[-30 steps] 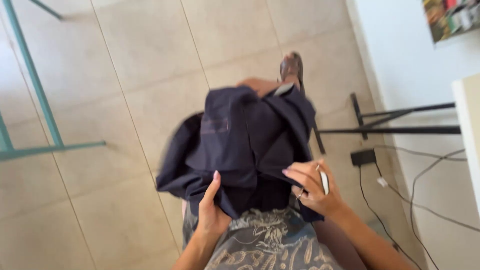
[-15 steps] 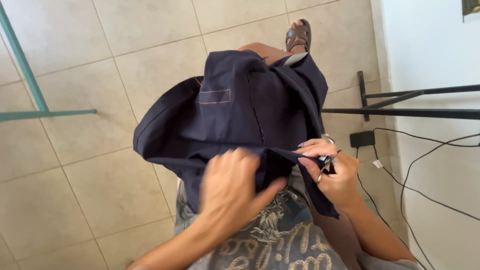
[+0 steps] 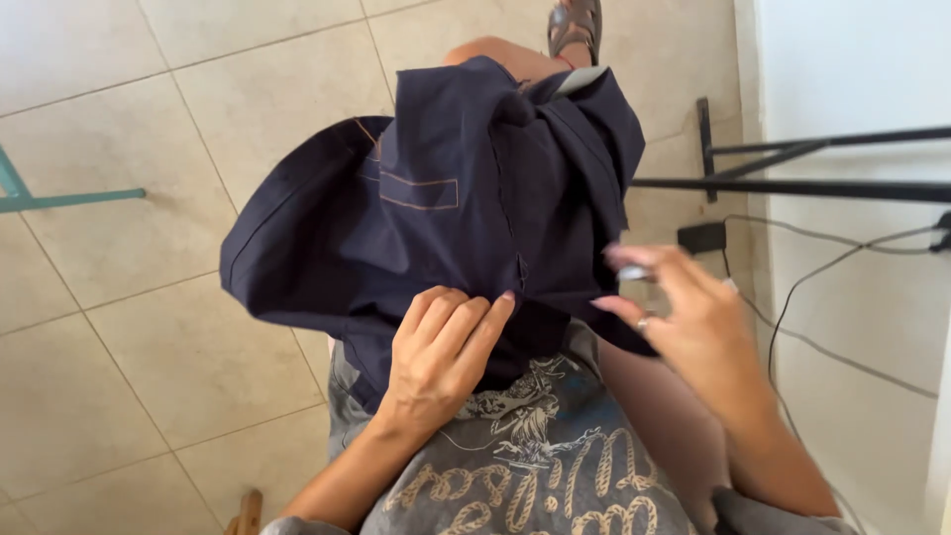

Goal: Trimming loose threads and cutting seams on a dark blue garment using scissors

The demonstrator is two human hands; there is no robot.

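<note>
Left hand (image 3: 436, 347): grip pressed together, fingers curled and pinching a fold of the dark navy garment (image 3: 436, 208), which is draped over the lap and knee just ahead of it.

Right hand (image 3: 684, 317): beside the garment's right edge, fingers half spread, a small pale object between fingertips; too blurred to identify.

Step, judged: handling the cloth along its seam; next calls for a steady fold.

Beyond: tiled floor (image 3: 149, 297), black stand (image 3: 792, 183), cables (image 3: 832, 258).

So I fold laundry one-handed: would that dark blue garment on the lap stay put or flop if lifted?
The dark blue garment probably flops: it drapes over the knee in soft folds and bunches. It looks fairly light, since the left hand pins its edge with fingertips alone. The right hand hovers off it, so one hand may suffice.
</note>
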